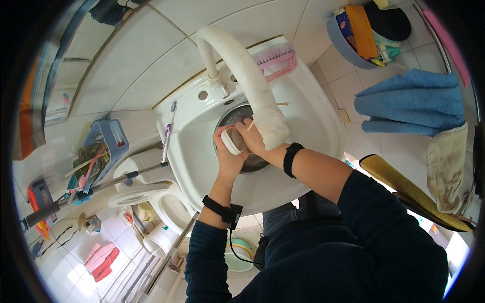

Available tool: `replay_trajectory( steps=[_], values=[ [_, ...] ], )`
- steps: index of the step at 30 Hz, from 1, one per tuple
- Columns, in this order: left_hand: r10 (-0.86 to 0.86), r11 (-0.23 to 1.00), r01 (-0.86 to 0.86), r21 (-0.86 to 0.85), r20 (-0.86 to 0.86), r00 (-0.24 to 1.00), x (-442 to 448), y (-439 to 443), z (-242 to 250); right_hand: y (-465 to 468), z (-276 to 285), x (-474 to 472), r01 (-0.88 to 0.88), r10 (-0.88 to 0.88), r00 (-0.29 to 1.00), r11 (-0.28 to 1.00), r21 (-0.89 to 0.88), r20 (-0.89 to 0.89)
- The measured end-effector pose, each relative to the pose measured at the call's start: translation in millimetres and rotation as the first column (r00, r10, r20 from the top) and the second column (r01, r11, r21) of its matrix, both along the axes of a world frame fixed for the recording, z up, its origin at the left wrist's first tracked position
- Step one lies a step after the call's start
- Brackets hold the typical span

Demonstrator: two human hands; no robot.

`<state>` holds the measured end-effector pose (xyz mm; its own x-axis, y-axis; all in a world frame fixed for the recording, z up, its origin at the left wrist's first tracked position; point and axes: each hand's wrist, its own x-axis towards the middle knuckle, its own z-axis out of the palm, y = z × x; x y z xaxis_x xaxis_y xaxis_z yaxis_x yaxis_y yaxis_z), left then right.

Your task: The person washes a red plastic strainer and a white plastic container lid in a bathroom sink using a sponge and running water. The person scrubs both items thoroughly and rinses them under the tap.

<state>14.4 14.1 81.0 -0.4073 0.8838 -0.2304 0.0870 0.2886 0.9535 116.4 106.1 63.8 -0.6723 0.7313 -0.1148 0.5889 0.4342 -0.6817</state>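
Over the white ceramic washbasin (197,151), my left hand (230,161) grips a small white-rimmed container (234,140), tilted on its side. My right hand (252,138) is close against the container's right side; its fingers are partly hidden, so what they hold cannot be told. Beneath both hands sits a round metal bowl (254,166) in the basin, with what looks like water in it. A thick white faucet pipe (242,64), its end wrapped in pale cloth (271,127), arches over my right hand.
A pink scrubbing brush (274,60) lies on the basin's back right corner, a toothbrush (168,130) on its left rim. Blue towel (409,102) and blue-grey basket (348,51) are at right. A metal pole (129,176) and toilet (172,206) are at left.
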Motion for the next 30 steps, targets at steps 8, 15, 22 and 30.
replay_trajectory(
  steps=[8,15,22,30],
  values=[
    [0.076,0.992,-0.080,0.100,0.042,0.996,-5.5,-4.2,14.1,8.8,13.3,0.8,0.136,-0.223,0.949,0.928,-0.347,-0.222],
    [0.052,0.974,-0.034,0.223,-0.076,0.996,7.1,-3.0,27.1,11.3,23.6,1.9,0.093,-0.419,0.902,0.426,-0.900,-0.105],
    [0.049,0.957,-0.018,0.291,-0.098,0.994,9.9,-2.3,30.9,13.4,62.7,-0.4,0.117,-0.535,0.839,0.351,-0.929,-0.096],
    [0.072,0.960,-0.054,0.275,-0.057,0.996,12.2,-3.8,35.9,18.3,56.6,-2.1,0.034,-0.564,0.824,0.153,-0.988,-0.060]
  ],
)
